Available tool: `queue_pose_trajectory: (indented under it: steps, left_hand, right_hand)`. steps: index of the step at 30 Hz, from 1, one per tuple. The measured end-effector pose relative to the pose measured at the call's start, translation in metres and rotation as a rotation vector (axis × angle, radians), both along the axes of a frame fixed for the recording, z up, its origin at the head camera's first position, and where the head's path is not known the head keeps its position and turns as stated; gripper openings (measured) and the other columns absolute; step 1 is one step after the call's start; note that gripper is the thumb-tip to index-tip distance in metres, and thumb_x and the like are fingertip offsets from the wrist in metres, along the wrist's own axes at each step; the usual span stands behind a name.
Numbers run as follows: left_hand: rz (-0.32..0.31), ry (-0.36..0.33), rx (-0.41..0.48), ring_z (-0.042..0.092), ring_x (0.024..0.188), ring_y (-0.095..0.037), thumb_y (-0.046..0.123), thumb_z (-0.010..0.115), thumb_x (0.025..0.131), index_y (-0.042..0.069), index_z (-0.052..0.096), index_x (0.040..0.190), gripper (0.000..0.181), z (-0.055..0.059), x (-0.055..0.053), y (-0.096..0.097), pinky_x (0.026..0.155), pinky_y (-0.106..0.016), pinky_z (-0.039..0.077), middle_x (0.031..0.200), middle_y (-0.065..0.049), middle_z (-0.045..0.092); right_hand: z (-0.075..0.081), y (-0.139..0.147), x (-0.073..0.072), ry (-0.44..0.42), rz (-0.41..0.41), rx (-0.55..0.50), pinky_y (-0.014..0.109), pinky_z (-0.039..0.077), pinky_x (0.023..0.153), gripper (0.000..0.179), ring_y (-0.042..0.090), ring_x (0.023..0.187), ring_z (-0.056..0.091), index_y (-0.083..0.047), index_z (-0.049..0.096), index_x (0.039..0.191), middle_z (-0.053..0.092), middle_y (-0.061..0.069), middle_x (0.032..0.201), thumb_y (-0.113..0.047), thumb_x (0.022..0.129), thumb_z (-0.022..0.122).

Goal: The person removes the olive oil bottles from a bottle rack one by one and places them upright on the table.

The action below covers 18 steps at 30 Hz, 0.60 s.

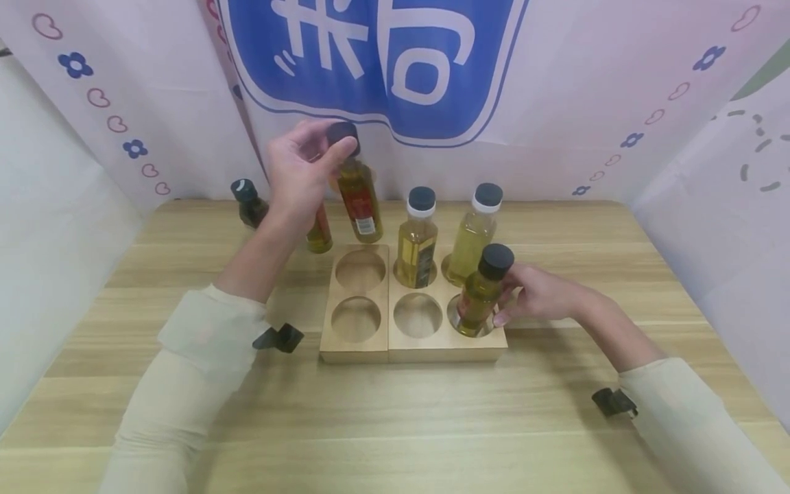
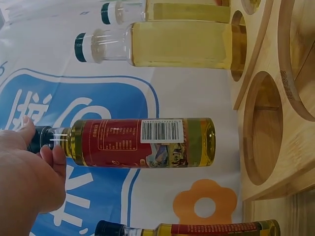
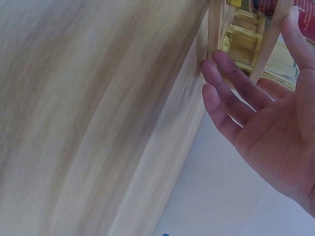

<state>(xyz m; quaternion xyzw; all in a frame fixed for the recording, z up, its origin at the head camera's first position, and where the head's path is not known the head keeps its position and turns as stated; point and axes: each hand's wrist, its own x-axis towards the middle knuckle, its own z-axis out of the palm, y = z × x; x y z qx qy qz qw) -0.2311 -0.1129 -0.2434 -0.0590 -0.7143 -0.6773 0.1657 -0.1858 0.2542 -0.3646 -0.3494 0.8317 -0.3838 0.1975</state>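
Pinching a red-labelled oil bottle (image 1: pixel 361 199) by the cap with the left hand (image 1: pixel 299 171), holding it upright near the vacant back-left hole of the wooden rack (image 1: pixel 354 356)! Extending loose fingers of the right hand (image 1: pixel 542 292) beside the front-right bottle (image 1: pixel 476 302), not clearly gripping. Looking about halfway: filled with that one, plus a golden-oil bottle (image 1: pixel 415 250) and a pale-oil bottle (image 1: pixel 472 243) behind. Left to do: seating the held one, then the second red-labelled bottle (image 1: pixel 320 234) and a half-hidden bottle (image 1: pixel 249 204) from the table (image 1: pixel 432 425).
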Motion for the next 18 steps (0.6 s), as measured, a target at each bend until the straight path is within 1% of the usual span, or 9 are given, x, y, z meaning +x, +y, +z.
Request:
queue_pose_trajectory:
  steps: [3, 6, 11, 15, 18]
  left_hand:
    - [0.021, -0.019, -0.007, 0.063, 0.099, -0.017, 0.019, 0.082, 0.091, 0.008, 0.075, 0.121, 0.033, 0.000, -0.002, -0.001, 0.085, -0.029, 0.052, 0.097, 0.000, 0.059]
    - [0.037, -0.013, -0.019, 0.062, 0.097, -0.017, 0.019, 0.083, 0.090, 0.008, 0.075, 0.122, 0.034, -0.001, -0.005, -0.001, 0.090, -0.029, 0.051, 0.094, 0.000, 0.058]
    - [0.042, 0.011, -0.039, 0.061, 0.095, -0.015, 0.018, 0.082, 0.090, 0.007, 0.076, 0.120, 0.033, -0.005, -0.010, 0.000, 0.096, -0.030, 0.049, 0.092, 0.001, 0.057]
    - [0.034, 0.014, -0.024, 0.060, 0.092, -0.014, 0.016, 0.082, 0.090, 0.006, 0.075, 0.120, 0.032, -0.010, -0.016, 0.000, 0.091, -0.030, 0.051, 0.092, 0.001, 0.057]
    - [0.039, 0.007, -0.034, 0.060, 0.094, -0.014, 0.015, 0.082, 0.090, 0.005, 0.075, 0.121, 0.033, -0.013, -0.020, 0.001, 0.089, -0.030, 0.053, 0.093, 0.001, 0.058]
  right_hand:
    - [0.000, 0.000, 0.000, -0.005, -0.004, 0.004, 0.049, 0.059, 0.091, 0.068, 0.026, 0.102, 0.071, 0.005, 0.052, 0.134, 0.073, 0.014, 0.117, -0.011, 0.080, 0.089]
    - [0.000, 0.000, 0.000, -0.002, -0.014, 0.012, 0.048, 0.059, 0.091, 0.067, 0.025, 0.102, 0.070, 0.004, 0.052, 0.134, 0.073, 0.013, 0.117, -0.011, 0.080, 0.089]
    - [0.001, -0.001, 0.000, 0.007, -0.015, 0.016, 0.048, 0.059, 0.090, 0.066, 0.026, 0.101, 0.071, 0.005, 0.053, 0.133, 0.073, 0.013, 0.116, -0.010, 0.080, 0.089]
    - [0.002, -0.002, 0.001, 0.010, -0.015, 0.020, 0.048, 0.059, 0.091, 0.065, 0.027, 0.102, 0.071, 0.005, 0.054, 0.132, 0.073, 0.014, 0.115, -0.010, 0.079, 0.089]
    - [0.002, -0.002, 0.002, 0.003, -0.026, 0.033, 0.048, 0.059, 0.091, 0.066, 0.027, 0.102, 0.070, 0.005, 0.054, 0.132, 0.073, 0.014, 0.116, -0.010, 0.079, 0.090]
